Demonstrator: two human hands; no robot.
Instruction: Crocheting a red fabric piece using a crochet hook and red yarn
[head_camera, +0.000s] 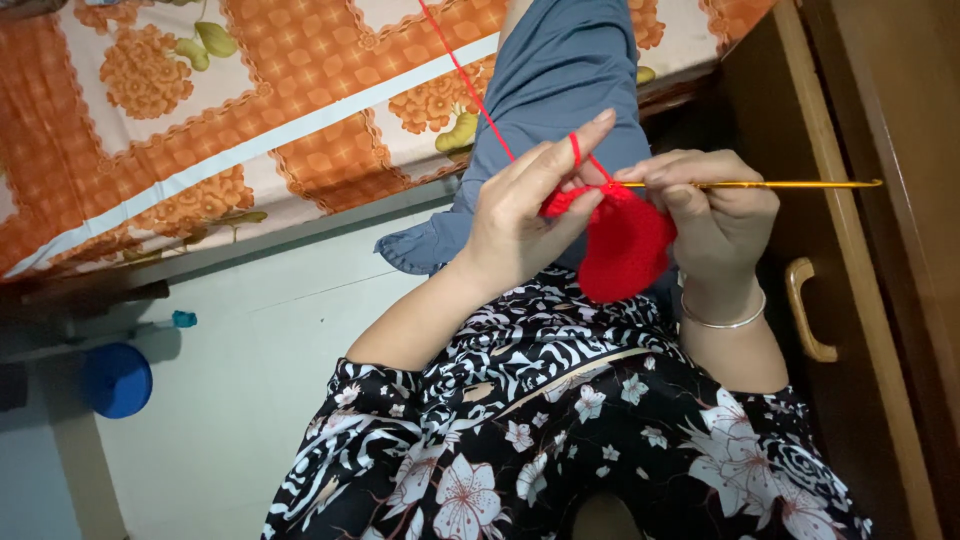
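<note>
Left hand (520, 225): fingers pinched on the upper edge of a rounded red crocheted fabric piece (628, 250), a taut red yarn strand (470, 90) looped over the raised forefinger. Right hand (712, 215): closed around a slim golden metal crochet hook (760, 184), its tip at the pinch, its shaft pointing outward. Fabric hangs between both grips.

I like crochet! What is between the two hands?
In the head view, a round red crocheted piece sits between the left hand and right hand.
</note>
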